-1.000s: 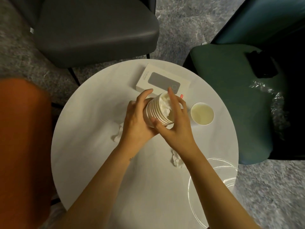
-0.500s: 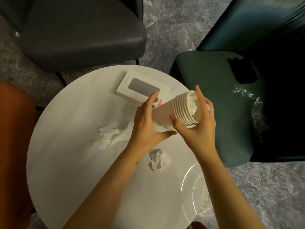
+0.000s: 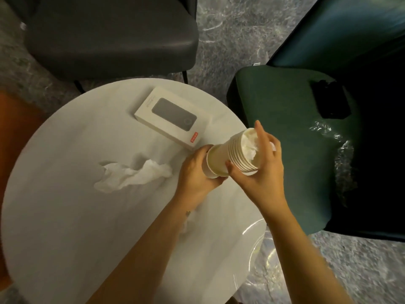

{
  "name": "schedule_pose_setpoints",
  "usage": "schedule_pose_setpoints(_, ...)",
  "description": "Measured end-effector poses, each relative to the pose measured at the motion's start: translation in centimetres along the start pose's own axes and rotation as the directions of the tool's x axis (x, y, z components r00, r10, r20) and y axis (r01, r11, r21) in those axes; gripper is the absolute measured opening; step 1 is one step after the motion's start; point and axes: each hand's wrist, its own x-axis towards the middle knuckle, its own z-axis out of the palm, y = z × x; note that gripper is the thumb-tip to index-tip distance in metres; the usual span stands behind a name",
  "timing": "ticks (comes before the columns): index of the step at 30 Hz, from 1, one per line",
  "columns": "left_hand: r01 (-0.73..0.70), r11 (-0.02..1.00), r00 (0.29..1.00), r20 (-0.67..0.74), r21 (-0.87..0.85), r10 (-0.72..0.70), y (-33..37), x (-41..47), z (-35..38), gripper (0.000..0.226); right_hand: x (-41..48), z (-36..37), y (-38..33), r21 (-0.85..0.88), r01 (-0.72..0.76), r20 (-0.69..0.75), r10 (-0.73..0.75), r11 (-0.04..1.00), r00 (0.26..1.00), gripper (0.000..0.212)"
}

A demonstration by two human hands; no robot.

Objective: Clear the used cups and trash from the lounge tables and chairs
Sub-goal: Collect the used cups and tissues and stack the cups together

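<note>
Since the earlier frame, another cream paper cup, grasped by the left hand, has been slid under the tissue-stuffed stack of nested paper cups gripped by the right hand at right-centre above the round white table, where a tilt could spill the wadding.

Round white table in the middle, dim warm light. Dark grey padded chair on the far side on thin black legs. Green upholstered chair to the right, touching or just beside the table edge, its back teal-blue. Orange seat at left edge, blurred. Floor is grey marbled carpet.
</note>
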Motion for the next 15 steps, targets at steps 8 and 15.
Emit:
schedule_pose_setpoints(8,-0.092,0.996,0.991,-0.093,0.02,0.094,1.8,-0.8,1.1,0.057,0.3,1.2,1.6,0.058,0.064,0.234,-0.075,0.996,0.969,0.096)
schedule_pose_setpoints(15,0.013,0.999,0.994,-0.107,-0.047,-0.018,1.3,-1.4,1.8,0.054,0.2,2.3,2.2,-0.061,0.109,0.246,-0.091,0.992,0.965,0.1)
